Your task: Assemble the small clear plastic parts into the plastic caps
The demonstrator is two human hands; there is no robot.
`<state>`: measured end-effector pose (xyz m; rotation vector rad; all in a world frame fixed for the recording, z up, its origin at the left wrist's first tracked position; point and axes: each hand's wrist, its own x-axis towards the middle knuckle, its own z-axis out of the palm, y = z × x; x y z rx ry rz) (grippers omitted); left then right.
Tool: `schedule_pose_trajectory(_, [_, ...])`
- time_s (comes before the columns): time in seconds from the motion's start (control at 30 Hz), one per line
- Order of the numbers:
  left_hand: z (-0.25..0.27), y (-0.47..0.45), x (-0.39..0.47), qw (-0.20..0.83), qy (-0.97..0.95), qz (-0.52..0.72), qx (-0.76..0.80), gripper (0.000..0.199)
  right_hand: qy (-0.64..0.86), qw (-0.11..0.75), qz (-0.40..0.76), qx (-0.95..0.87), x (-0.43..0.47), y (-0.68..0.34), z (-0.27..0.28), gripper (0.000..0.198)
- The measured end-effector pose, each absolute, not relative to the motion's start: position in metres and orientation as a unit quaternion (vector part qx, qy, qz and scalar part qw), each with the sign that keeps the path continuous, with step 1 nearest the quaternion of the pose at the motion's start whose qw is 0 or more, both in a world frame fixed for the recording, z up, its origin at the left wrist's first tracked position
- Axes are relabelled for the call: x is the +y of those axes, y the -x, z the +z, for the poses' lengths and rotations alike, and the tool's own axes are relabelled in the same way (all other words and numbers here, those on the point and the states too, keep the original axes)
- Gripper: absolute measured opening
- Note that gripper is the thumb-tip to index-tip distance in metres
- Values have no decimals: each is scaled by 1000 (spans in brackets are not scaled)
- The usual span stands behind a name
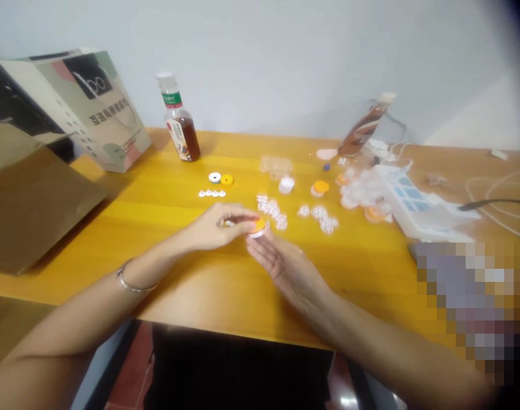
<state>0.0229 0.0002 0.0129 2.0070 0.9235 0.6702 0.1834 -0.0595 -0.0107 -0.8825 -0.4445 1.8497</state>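
In the head view a small round piece, orange on top and white below, is held over the middle of the table. My left hand pinches it from the left between thumb and fingers. From the right, my right hand supports it, with its fingers closed up against the lower edge. Just beyond my hands lie small white patterned pieces in a loose row, and a second patterned group is farther right. Several little white pieces line up behind my left hand, below a white disc and a yellow disc.
A paper bag and a brown cardboard box stand at left. Two drink bottles, one upright and one tilted, are at the back. Clear round pieces, a white box and cables crowd the right.
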Motion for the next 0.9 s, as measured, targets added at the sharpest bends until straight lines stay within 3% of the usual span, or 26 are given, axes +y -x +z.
schedule_pose_trajectory(0.33, [9,-24,3,443,-776,289,343,25,360,498,768,-181,-59,-184,-9,18])
schedule_pose_trajectory(0.7, [11,-26,-5,282,-828,324,362,25,352,499,761,-219,-56,-184,-12,17])
schedule_pose_trajectory(0.9, [14,-22,-8,271,-835,343,335,27,342,505,750,-254,-59,-186,-10,13])
